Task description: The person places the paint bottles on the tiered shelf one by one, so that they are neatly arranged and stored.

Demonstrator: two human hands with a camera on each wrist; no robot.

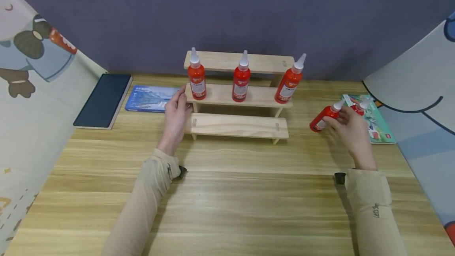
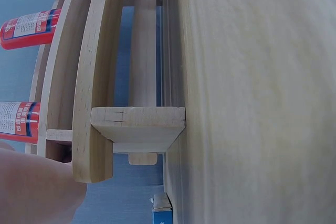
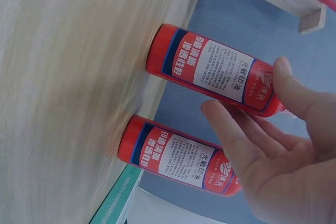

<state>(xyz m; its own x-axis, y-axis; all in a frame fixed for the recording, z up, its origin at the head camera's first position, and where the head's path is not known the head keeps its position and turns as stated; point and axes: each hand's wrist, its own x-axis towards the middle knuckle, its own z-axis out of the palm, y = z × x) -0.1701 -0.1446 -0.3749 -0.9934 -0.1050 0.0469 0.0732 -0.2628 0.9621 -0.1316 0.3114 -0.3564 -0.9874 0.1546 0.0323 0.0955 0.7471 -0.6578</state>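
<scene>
A three-tier wooden shelf rack (image 1: 238, 125) stands at the back of the table. On its middle tier are three red stamp-ink bottles with white nozzle caps: a left bottle (image 1: 197, 82), a centre bottle (image 1: 241, 84) and a right bottle (image 1: 288, 86) that looks tilted. My left hand (image 1: 175, 115) grips the middle tier's left end, beside the left bottle. To the right of the rack, my right hand (image 1: 350, 131) pinches another red ink bottle (image 3: 210, 72) near its shoulder, thumb on one side and fingers on the other. One more ink bottle (image 3: 178, 156) stands close by, partly hidden behind that hand in the head view.
A dark flat tablet-like slab (image 1: 103, 100) lies at the far left, with a blue box (image 1: 149, 98) between it and the rack. A green booklet (image 1: 378, 123) lies at the right. A dark blue wall panel (image 1: 227, 11) rises behind the table (image 1: 249, 208).
</scene>
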